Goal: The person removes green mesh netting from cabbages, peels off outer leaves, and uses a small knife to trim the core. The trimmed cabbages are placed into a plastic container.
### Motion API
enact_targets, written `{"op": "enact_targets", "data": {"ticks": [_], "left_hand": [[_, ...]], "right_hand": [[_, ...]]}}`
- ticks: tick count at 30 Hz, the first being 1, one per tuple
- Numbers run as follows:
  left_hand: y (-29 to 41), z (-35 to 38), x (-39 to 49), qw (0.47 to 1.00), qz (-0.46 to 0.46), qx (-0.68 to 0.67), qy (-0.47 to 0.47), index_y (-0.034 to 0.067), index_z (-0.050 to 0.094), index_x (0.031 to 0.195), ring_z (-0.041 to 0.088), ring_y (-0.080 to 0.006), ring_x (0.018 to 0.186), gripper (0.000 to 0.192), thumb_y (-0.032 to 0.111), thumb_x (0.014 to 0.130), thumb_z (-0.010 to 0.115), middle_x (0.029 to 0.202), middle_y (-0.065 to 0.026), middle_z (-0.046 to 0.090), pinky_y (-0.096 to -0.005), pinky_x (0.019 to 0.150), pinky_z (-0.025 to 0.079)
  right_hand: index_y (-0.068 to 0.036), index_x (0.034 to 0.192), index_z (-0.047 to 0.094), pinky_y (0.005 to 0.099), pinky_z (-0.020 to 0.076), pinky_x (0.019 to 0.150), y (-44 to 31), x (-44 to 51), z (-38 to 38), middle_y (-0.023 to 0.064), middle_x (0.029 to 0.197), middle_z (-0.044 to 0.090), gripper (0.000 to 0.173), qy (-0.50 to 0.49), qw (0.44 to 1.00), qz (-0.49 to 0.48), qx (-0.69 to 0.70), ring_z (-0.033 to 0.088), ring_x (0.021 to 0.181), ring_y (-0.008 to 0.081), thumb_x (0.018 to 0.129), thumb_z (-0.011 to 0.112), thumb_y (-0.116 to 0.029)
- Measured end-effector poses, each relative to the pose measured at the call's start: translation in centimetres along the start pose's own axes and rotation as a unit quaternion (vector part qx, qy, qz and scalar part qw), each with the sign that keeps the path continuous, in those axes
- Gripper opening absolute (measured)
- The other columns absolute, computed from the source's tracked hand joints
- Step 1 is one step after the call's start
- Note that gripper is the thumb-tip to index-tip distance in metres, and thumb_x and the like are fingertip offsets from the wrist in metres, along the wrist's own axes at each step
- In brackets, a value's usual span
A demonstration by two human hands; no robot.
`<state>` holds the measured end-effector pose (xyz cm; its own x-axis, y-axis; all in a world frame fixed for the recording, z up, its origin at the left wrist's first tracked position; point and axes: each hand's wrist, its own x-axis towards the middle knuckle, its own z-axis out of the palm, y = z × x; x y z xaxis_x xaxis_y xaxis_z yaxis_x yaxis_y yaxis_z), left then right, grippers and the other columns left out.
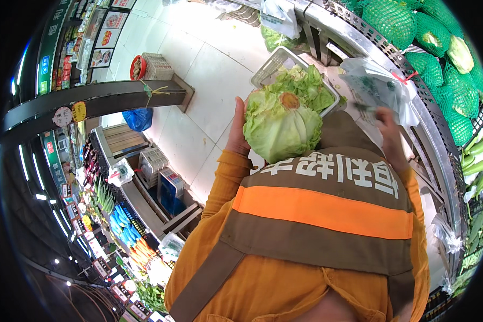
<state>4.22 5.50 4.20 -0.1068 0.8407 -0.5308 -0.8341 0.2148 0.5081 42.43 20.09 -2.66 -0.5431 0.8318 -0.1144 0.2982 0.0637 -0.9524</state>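
Observation:
My left hand point(238, 131) holds a head of lettuce point(283, 131) from its left side, with the brown cut stem end facing up. Under and behind the head, loose lettuce leaves point(306, 86) lie in a pale plastic basket point(265, 70). Off to the right, my right hand point(387, 124) is closed around a small knife-like tool point(364, 107), whose blade is blurred. That hand is apart from the lettuce, near clear plastic bags point(380, 82) on the stand's edge.
Green-netted vegetables point(390, 24) fill the metal display stand point(430, 116) at right. At left are a dark post point(124, 94), a red bowl point(137, 67) on a crate, a blue bag point(139, 119) and a vegetable display with carrots point(141, 251). Another bagged leafy vegetable point(275, 38) lies beyond the basket.

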Motion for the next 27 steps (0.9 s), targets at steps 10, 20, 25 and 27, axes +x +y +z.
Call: {"op": "enact_targets", "data": {"ticks": [10,20,25,27], "left_hand": [[-1.4,-2.6,-4.3,0.995,0.055,-0.055,0.069,0.009,0.036,0.153,0.049,-0.0275,0.135,0.064,0.053,0.107,0.037,0.15,-0.0133,0.047,-0.043,0.113,0.043],[-1.4,-1.4,-8.3,0.982,0.174,0.01,0.068,0.01,0.033,0.151,0.048,-0.0282,0.135,0.065,0.056,0.105,0.037,0.149,-0.0139,0.046,-0.0441,0.113,0.042],[-1.2,-1.2,-9.4,0.978,0.195,0.038,0.063,0.009,0.034,0.15,0.047,-0.0276,0.136,0.066,0.057,0.104,0.04,0.148,-0.0124,0.046,-0.0435,0.114,0.041],[-1.2,-1.5,-9.8,0.977,0.194,0.047,0.077,0.008,0.035,0.15,0.047,-0.0273,0.137,0.067,0.057,0.104,0.042,0.148,-0.0116,0.045,-0.0429,0.114,0.041]], "right_hand": [[-0.012,0.118,0.05,0.035,0.0461,0.062,-11.5,4.8,10.6,0.0054,0.073,0.057,0.031,-0.257,0.964,-0.068,-0.006,0.058,0.064,0.0213,0.098,0.064,-0.031],[-0.01,0.112,0.048,0.0295,0.0414,0.06,-15.0,3.8,13.5,0.0034,0.067,0.051,0.029,-0.329,0.941,-0.03,0.069,0.048,0.06,0.0141,0.097,0.067,-0.027],[-0.009,0.113,0.048,0.0296,0.0447,0.065,-15.8,3.5,14.6,0.0044,0.071,0.056,0.032,-0.356,0.931,-0.022,0.08,0.052,0.065,0.014,0.096,0.068,-0.027],[-0.009,0.114,0.048,0.0296,0.0459,0.067,-15.8,3.3,15.0,0.0054,0.075,0.059,0.032,-0.357,0.93,-0.022,0.082,0.053,0.068,0.0141,0.097,0.068,-0.026]]}}
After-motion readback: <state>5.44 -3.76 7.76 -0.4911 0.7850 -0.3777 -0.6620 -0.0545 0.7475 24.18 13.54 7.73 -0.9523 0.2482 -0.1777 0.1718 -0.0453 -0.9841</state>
